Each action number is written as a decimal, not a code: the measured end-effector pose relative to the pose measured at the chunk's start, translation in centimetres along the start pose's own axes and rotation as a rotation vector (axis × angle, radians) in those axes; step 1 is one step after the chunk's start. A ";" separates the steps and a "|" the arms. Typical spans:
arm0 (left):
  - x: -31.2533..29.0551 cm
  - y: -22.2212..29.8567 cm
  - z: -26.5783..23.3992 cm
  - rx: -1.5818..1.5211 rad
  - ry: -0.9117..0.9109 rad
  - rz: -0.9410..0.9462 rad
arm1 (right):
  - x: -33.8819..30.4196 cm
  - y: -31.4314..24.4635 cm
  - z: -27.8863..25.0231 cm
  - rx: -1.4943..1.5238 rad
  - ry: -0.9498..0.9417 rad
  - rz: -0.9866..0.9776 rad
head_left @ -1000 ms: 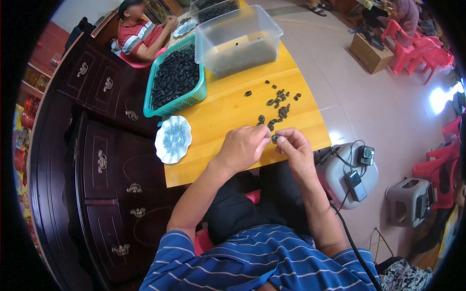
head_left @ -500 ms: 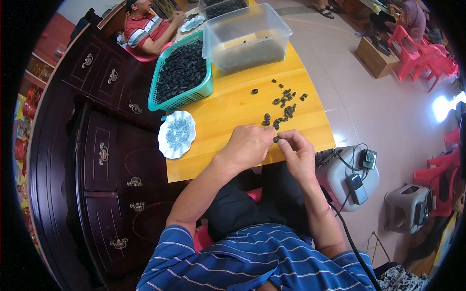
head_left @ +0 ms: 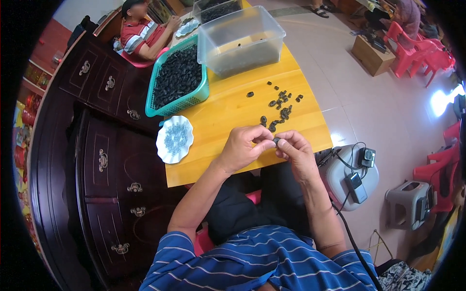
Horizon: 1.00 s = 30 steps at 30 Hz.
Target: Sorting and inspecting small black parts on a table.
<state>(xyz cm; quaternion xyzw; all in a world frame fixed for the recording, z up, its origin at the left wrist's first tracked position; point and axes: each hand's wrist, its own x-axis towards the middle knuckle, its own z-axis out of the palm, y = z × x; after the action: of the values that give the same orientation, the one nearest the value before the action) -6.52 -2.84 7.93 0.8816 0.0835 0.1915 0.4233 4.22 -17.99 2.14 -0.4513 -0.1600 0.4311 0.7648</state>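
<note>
Above the table's near edge my right hand [head_left: 298,154] pinches a small black oval piece [head_left: 276,140] between thumb and fingers. My left hand [head_left: 244,147] comes up to it from the other side, thumb and forefinger closed together at the piece. Whether something tiny sits in that left pinch is too small to tell. Just beyond the hands lie several loose black pieces [head_left: 285,113], some oval, some like short rings. To the left, a white scalloped plate [head_left: 162,154] holds many small, thin, pale-blue translucent bits.
A green basket [head_left: 206,92] full of black pieces stands on the yellow table [head_left: 228,109], beside a clear plastic bin [head_left: 242,56]. Dark wooden drawers [head_left: 104,160] flank the left side. A grey stool [head_left: 347,189] with cabled devices is at right. Another person [head_left: 145,36] sits far left.
My left hand has turned, so its thumb and forefinger now show at the black piece. The right hand keeps its pinch. The whole view has shifted slightly.
</note>
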 end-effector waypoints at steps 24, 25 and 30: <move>8.7 -7.1 5.1 0.495 0.115 -0.154 | 0.3 -0.1 -0.9 0.325 -0.078 0.148; 8.8 -7.1 5.3 0.531 0.110 -0.150 | 0.3 -0.1 -0.9 0.325 -0.080 0.146; 8.9 -7.6 5.8 0.592 0.100 -0.118 | 0.3 0.1 -0.8 0.301 -0.079 0.150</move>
<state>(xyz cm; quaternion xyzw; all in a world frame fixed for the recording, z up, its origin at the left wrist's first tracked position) 4.11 0.58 1.12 0.9498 0.2073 0.1771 0.1535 4.85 -18.14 1.61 -0.3253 -0.0895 0.5232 0.7826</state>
